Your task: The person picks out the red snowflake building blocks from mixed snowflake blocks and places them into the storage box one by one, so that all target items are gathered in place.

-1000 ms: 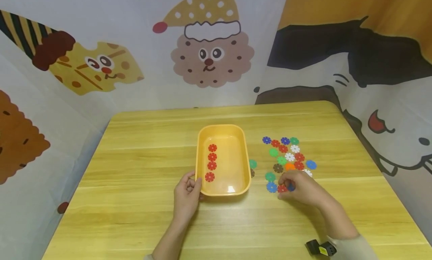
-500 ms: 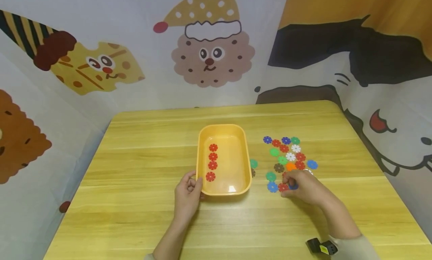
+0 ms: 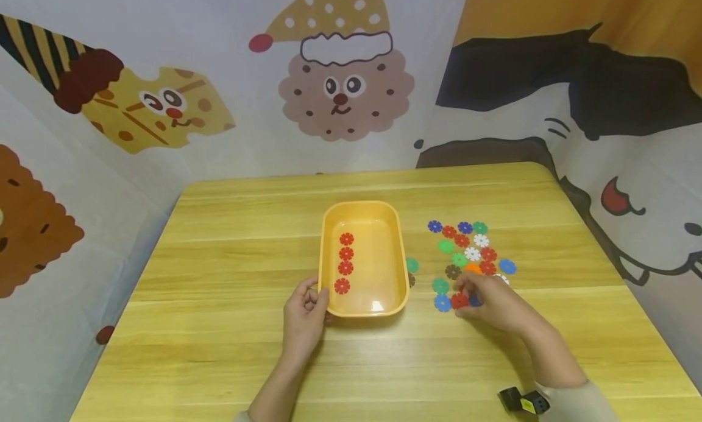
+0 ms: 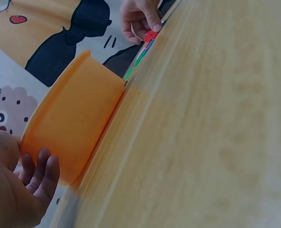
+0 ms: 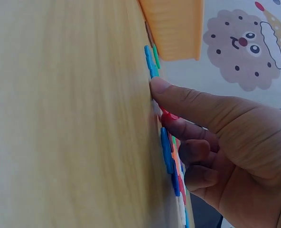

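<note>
An orange-yellow plastic tray (image 3: pixel 378 257) stands on the table, with a column of red snowflake discs (image 3: pixel 346 253) along its left inner side. My left hand (image 3: pixel 304 318) grips the tray's near left corner, thumb at the rim; in the left wrist view its fingers (image 4: pixel 46 183) curl against the tray's outer wall. To the right, my right hand (image 3: pixel 498 303) pinches a red snowflake disc (image 3: pixel 459 301) between thumb and forefinger at the near edge of a loose group of discs. That disc (image 4: pixel 150 36) appears tilted up in the left wrist view. My right hand covers some discs.
Several flat discs in blue, green, white, brown, orange and red lie right of the tray, such as a blue disc (image 3: pixel 507 267). A green disc (image 3: pixel 412 265) sits against the tray's right side. A black device (image 3: pixel 523 401) is by the right sleeve. Patterned cloth hangs behind.
My right fingers have closed on the red disc at the group's near edge, and it has tipped up slightly. My left hand and the tray have stayed put.
</note>
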Motion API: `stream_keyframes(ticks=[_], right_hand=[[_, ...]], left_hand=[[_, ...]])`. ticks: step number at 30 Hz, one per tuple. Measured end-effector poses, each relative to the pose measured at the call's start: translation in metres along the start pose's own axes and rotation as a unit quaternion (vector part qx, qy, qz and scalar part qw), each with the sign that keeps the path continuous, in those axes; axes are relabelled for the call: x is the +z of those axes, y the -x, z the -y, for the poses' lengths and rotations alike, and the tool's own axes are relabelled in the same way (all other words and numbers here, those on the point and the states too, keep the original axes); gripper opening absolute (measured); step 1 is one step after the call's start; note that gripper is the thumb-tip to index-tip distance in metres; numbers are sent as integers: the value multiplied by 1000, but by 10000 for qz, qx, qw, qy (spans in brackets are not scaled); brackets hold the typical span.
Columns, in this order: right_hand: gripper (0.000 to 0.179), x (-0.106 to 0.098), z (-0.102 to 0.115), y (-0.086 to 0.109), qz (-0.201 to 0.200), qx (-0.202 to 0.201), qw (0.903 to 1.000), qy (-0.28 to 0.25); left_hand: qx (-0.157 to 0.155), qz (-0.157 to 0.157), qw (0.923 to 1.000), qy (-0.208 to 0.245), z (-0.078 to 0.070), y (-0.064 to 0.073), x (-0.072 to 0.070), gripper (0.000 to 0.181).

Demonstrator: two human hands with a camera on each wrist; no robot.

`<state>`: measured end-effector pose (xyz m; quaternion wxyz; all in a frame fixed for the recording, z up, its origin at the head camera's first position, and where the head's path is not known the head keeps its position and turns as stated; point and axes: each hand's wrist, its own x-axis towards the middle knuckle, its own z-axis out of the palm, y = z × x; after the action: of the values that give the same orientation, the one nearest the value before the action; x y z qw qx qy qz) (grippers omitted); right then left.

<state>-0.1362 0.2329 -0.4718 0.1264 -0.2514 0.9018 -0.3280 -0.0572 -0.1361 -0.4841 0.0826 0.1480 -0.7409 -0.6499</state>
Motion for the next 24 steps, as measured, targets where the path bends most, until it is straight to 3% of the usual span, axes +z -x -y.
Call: stream_keyframes(ticks=[16, 24], right_hand=[[39, -3, -4, 4, 401, -399, 9983, -161], [32, 1, -3, 0, 74, -460, 9989, 45]], left_hand=[[-164, 16, 9998, 60, 0, -1, 0, 35], [29, 50, 10000, 8, 0, 0, -1, 32]])
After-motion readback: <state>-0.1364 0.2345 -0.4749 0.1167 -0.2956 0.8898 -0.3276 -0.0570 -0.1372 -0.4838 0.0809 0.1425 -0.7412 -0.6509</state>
